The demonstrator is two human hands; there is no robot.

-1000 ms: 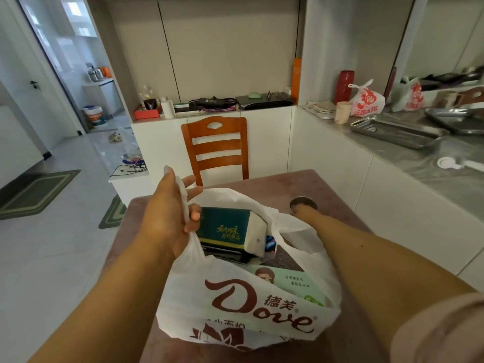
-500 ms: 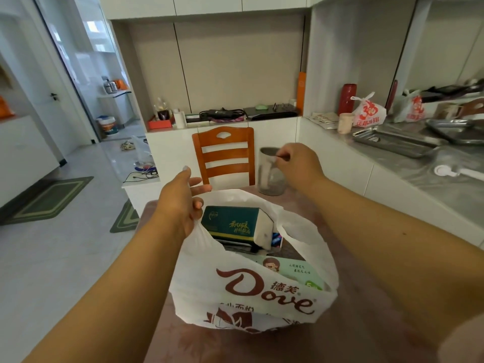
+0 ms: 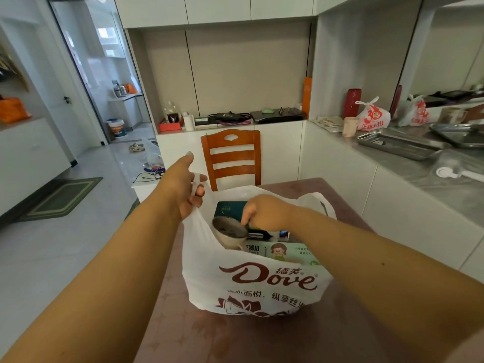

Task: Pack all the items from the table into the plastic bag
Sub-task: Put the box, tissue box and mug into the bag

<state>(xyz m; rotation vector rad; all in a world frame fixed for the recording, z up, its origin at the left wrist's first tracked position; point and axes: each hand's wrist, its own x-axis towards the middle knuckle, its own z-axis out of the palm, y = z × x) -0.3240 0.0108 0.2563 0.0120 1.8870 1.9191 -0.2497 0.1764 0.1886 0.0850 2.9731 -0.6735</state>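
The white plastic bag (image 3: 251, 279) stands open on the bench (image 3: 262, 336), its front printed with a brown "Dove" logo, Chinese characters and a rose. Its left handle is pulled up taut; the right handle (image 3: 320, 203) droops toward the far side of the bag. A metal cup (image 3: 230, 233) sits tilted in the bag's mouth at the left, its open rim facing up and toward the camera, its lower body hidden behind the bag's front wall. Behind the cup, deeper in the bag, lies a dark green box (image 3: 230, 209). To the right of the cup lies a pale green package (image 3: 286, 252) showing a cartoon figure and Chinese print.
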